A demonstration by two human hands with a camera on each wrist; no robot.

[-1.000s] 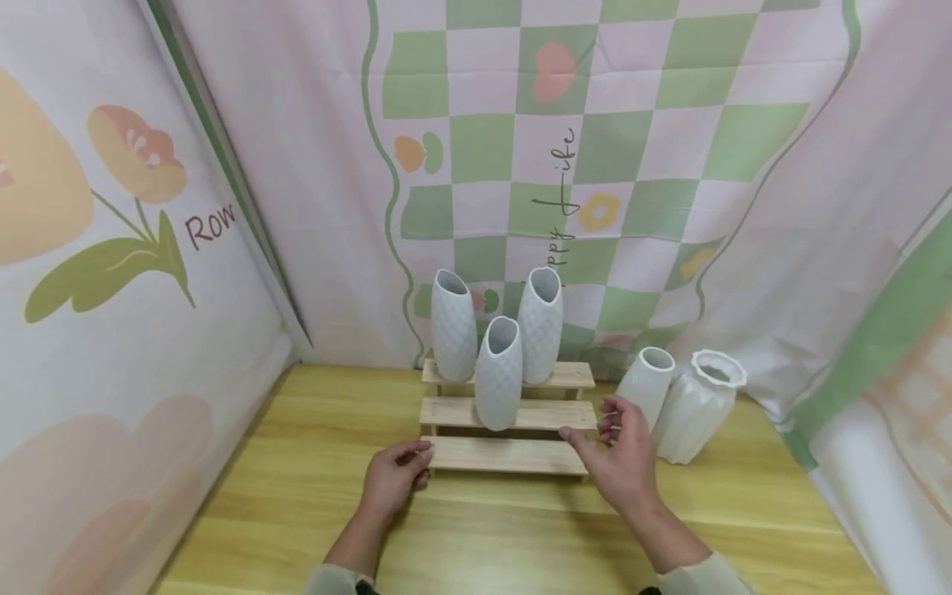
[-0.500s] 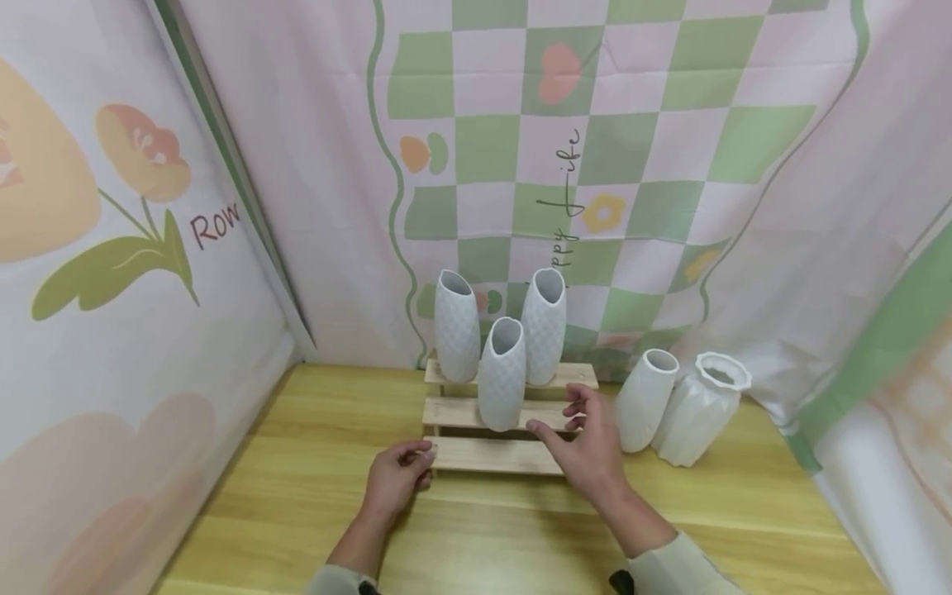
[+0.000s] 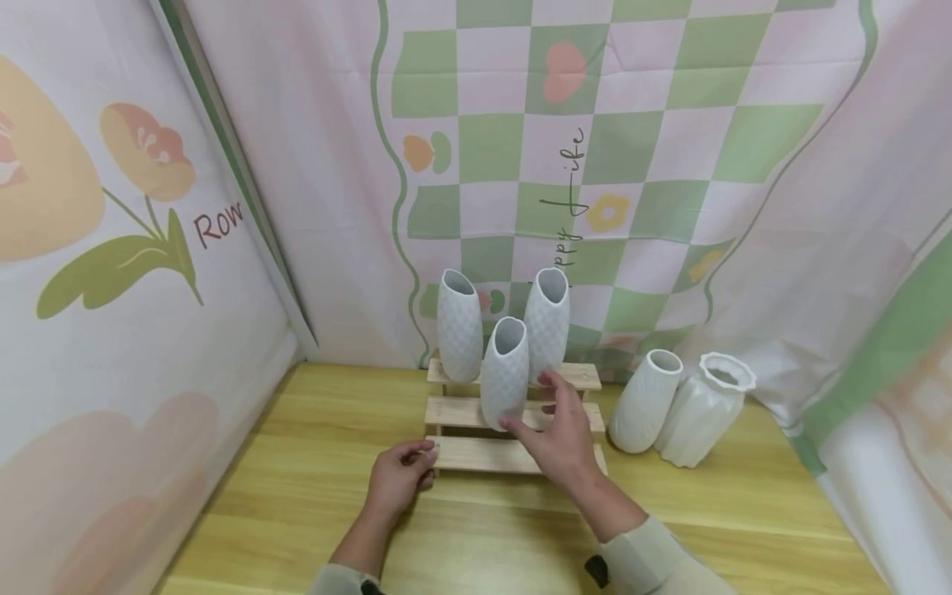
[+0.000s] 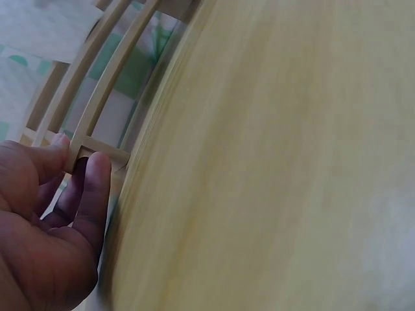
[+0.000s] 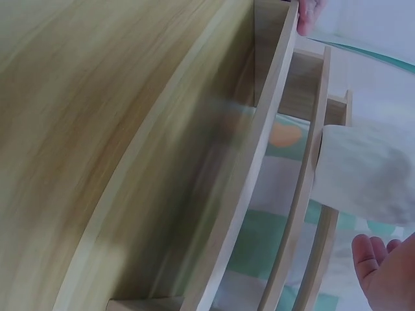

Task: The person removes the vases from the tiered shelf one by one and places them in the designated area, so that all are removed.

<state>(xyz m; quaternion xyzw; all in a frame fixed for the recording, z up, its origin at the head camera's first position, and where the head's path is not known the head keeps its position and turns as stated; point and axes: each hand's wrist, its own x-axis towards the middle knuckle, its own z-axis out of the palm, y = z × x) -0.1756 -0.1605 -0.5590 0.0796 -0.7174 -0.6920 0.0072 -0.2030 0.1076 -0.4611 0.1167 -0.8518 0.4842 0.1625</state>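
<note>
A three-step wooden stand stands on the table with three white textured vases on it. Two of them, a left vase and a right vase, are upright on the top step. A front vase occupies the middle step. My left hand pinches the left end of the lowest step; in the left wrist view the thumb and fingers grip that corner of the stand. My right hand reaches over the stand, thumb spread from fingers, its thumb tip right at the front vase's base.
To the right of the stand, a narrow white vase and a wider fluted vase stand close together on the wooden table. A checked curtain hangs behind, and a flower-printed panel bounds the left side.
My right hand has moved left from beside the narrow vase to the front vase on the stand. My left hand keeps its grip on the stand's corner. The view has shifted slightly.
</note>
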